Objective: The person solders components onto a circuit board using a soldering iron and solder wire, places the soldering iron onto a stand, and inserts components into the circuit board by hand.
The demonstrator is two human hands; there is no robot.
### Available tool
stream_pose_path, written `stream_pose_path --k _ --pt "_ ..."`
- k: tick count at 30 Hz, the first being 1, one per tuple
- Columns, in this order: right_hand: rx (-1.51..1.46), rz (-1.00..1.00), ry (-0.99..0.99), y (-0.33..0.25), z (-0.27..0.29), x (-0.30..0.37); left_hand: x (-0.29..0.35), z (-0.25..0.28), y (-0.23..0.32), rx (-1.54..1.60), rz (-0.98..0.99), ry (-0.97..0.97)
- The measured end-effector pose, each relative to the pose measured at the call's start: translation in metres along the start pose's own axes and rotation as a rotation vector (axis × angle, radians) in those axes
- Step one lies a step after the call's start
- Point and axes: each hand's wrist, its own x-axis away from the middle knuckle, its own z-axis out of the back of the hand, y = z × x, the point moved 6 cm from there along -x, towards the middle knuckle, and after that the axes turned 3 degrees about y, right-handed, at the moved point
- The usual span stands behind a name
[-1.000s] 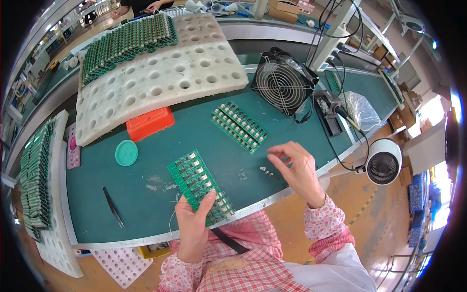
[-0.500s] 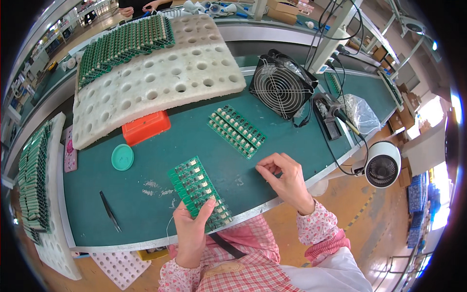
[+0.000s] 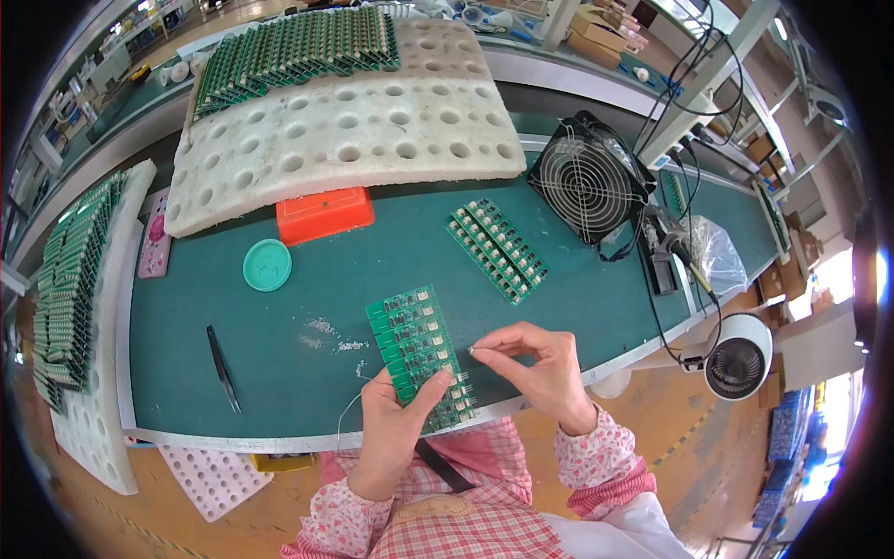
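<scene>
A green circuit board panel (image 3: 414, 335), with rows of small white and dark parts, is gripped at its lower left by my left hand (image 3: 396, 419), thumb lying on its face. Thin metal pins stick out along its right edge. My right hand (image 3: 540, 373) is just right of the panel, apart from it. Its thumb and forefinger are pinched together at a tiny pale speck, too small to name. Farther back on the green mat lie two similar board strips (image 3: 498, 250), side by side.
A black fan with a wire guard (image 3: 587, 184) stands back right, beside a soldering iron in its stand (image 3: 661, 265). Tweezers (image 3: 223, 371), a round green lid (image 3: 267, 265), and a red box (image 3: 326, 216) are left. White foam slabs (image 3: 345, 154) carry stacked boards (image 3: 298, 56).
My right hand has moved left, closer to the panel, its thumb and forefinger pinched. The whole view has shifted, with the mat's contents appearing farther right. My left hand keeps hold of the panel.
</scene>
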Motion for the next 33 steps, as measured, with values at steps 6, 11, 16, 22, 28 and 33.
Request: stream_pose_path --k 6,11,16,22,28,33 --pt "0.223 0.223 -0.02 -0.028 -0.012 0.008 0.002 -0.002 0.003 -0.006 -0.041 -0.028" --pt "0.192 0.152 0.047 -0.023 -0.014 0.008 0.001 -0.002 0.003 -0.026 -0.043 -0.029" --pt "-0.033 0.032 0.071 -0.013 -0.011 0.007 0.0 -0.002 0.003 0.001 -0.021 -0.016" --pt "-0.188 -0.066 -0.012 -0.005 -0.018 0.007 0.0 0.0 0.003 -0.033 -0.042 -0.028" --pt "-0.327 -0.122 -0.033 0.009 -0.024 0.005 0.001 0.0 0.004 0.018 -0.032 -0.021" --pt "-0.463 -0.172 -0.042 0.012 -0.03 0.009 0.001 0.0 0.003 0.031 -0.051 -0.02"
